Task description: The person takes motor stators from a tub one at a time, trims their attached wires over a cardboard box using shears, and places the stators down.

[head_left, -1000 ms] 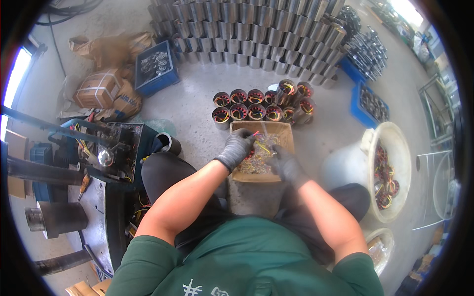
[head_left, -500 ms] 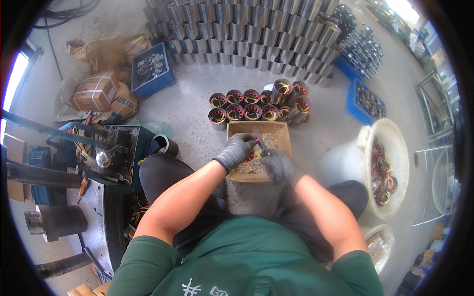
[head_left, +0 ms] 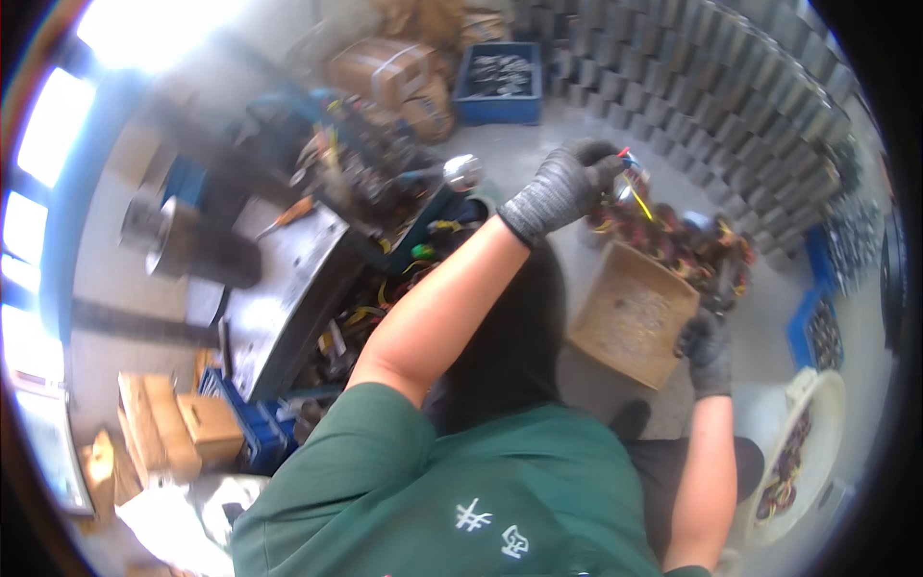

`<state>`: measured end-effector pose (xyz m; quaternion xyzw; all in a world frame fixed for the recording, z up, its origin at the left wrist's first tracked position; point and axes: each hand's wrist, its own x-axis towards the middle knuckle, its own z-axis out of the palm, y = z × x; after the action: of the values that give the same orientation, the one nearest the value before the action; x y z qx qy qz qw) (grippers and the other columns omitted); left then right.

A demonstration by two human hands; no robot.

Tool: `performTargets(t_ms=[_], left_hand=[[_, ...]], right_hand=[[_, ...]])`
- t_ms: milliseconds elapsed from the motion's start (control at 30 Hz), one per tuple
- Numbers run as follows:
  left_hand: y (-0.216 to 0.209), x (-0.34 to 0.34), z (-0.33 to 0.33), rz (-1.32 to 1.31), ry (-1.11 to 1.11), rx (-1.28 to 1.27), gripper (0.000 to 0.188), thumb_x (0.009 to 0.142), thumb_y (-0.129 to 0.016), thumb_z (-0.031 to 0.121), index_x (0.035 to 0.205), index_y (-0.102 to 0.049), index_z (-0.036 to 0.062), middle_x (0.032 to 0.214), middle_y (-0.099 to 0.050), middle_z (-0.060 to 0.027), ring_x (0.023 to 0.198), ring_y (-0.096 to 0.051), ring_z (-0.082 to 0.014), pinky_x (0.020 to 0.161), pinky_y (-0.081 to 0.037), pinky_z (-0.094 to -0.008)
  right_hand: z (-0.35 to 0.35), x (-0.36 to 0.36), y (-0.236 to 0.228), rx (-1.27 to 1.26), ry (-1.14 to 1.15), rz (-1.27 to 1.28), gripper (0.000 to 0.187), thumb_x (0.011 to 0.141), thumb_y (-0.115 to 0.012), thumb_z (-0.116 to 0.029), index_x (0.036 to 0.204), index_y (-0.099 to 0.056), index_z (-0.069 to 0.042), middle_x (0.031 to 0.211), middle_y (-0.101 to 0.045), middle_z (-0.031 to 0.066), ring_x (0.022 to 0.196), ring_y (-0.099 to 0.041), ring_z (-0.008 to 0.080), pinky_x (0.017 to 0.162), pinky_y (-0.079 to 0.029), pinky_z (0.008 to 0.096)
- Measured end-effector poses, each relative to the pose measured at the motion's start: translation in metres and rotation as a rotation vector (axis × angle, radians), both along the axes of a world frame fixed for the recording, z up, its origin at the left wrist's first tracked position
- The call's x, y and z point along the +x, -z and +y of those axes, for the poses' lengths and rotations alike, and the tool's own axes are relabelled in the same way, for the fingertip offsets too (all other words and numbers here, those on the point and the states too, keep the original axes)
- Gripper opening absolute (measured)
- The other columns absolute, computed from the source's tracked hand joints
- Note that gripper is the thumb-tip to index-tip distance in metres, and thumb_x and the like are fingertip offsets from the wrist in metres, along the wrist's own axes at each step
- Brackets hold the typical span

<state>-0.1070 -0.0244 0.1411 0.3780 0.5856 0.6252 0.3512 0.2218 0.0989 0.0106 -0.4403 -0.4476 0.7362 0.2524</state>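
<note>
The 2 gloved hands are well apart. The left hand (head_left: 569, 188) is raised, its fingers curled closed on wires (head_left: 641, 202) that stick out past the fingertips: 1 red end and 1 yellow length. The right hand (head_left: 709, 348) is lower and farther right, its fingers bent; blur there means I cannot tell whether it grips anything.

The wires lie up and to the left of the right hand, with the left hand by far the nearer. The yellow length slants down to the right, its long axis pointing roughly toward the right hand.

Between and below the hands is a cardboard tray (head_left: 592, 313) with scraps inside, its right edge just beside the right hand. Beyond it stand wound motor parts (head_left: 673, 236), blurred. Farther out are stacked metal cylinders (head_left: 692, 111), a blue crate (head_left: 500, 112), a white barrel (head_left: 838, 404) and, at left, a metal tabletop (head_left: 279, 308) carrying an orange-handled tool (head_left: 290, 213).
</note>
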Motion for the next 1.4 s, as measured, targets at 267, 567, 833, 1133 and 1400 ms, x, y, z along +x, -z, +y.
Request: performTargets(t_ms=[267, 567, 833, 1133, 1400], left_hand=[[0.037, -0.037, -0.178, 0.186, -0.247, -0.29, 0.022, 0.094, -0.058, 0.019, 0.101, -0.065, 0.0, 0.076, -0.06, -0.0016, 0.064, -0.054, -0.0065, 0.058, -0.045, -0.0231], [0.198, -0.063, -0.429, 0.393, -0.322, -0.694, 0.029, 0.08, -0.065, 0.009, 0.109, -0.065, 0.0113, 0.092, -0.064, -0.0142, 0.081, -0.063, -0.0301, 0.067, -0.052, -0.0352], [0.261, -0.002, -0.422, -0.306, -0.312, -0.82, 0.055, 0.093, -0.054, 0.016, 0.145, -0.036, 0.0124, 0.132, -0.05, -0.0168, 0.1, -0.06, -0.0242, 0.073, -0.056, -0.0337], [0.278, -0.027, -0.405, 0.288, -0.141, -0.937, 0.031, 0.09, -0.061, 0.026, 0.117, -0.063, 0.0109, 0.106, -0.064, -0.0135, 0.092, -0.063, -0.0247, 0.076, -0.05, -0.0379], [0.223, -0.067, -0.276, -0.129, -0.362, -0.505, 0.029, 0.086, -0.06, 0.008, 0.115, -0.059, 0.0031, 0.099, -0.064, -0.007, 0.08, -0.06, -0.0182, 0.07, -0.049, -0.0286]], right_hand=[[0.022, 0.014, -0.023, -0.147, -0.076, 0.117, 0.03, 0.089, -0.063, -0.034, 0.108, -0.058, -0.012, 0.065, -0.052, -0.0026, 0.047, -0.045, 0.0065, 0.037, -0.029, 0.0219], [0.046, 0.035, -0.076, -0.156, 0.173, 0.298, 0.037, 0.097, -0.052, -0.034, 0.117, -0.057, -0.004, 0.07, -0.059, 0.0022, 0.048, -0.045, 0.0086, 0.037, -0.03, 0.0197], [0.087, 0.136, -0.113, 0.778, 0.074, -0.189, 0.04, 0.094, -0.057, -0.027, 0.13, -0.049, -0.013, 0.113, -0.059, 0.0082, 0.081, -0.053, 0.012, 0.066, -0.048, 0.0258], [0.129, 0.273, -0.189, 0.44, 0.512, -0.667, 0.063, 0.087, -0.056, -0.058, 0.122, -0.052, -0.006, 0.071, -0.064, 0.017, 0.036, -0.047, 0.0131, 0.033, -0.034, 0.027], [0.125, 0.385, -0.085, 0.704, 0.319, -1.405, 0.036, 0.077, -0.07, -0.029, 0.097, -0.054, -0.003, 0.088, -0.066, 0.0249, 0.087, -0.066, 0.0397, 0.073, -0.051, 0.0451]])
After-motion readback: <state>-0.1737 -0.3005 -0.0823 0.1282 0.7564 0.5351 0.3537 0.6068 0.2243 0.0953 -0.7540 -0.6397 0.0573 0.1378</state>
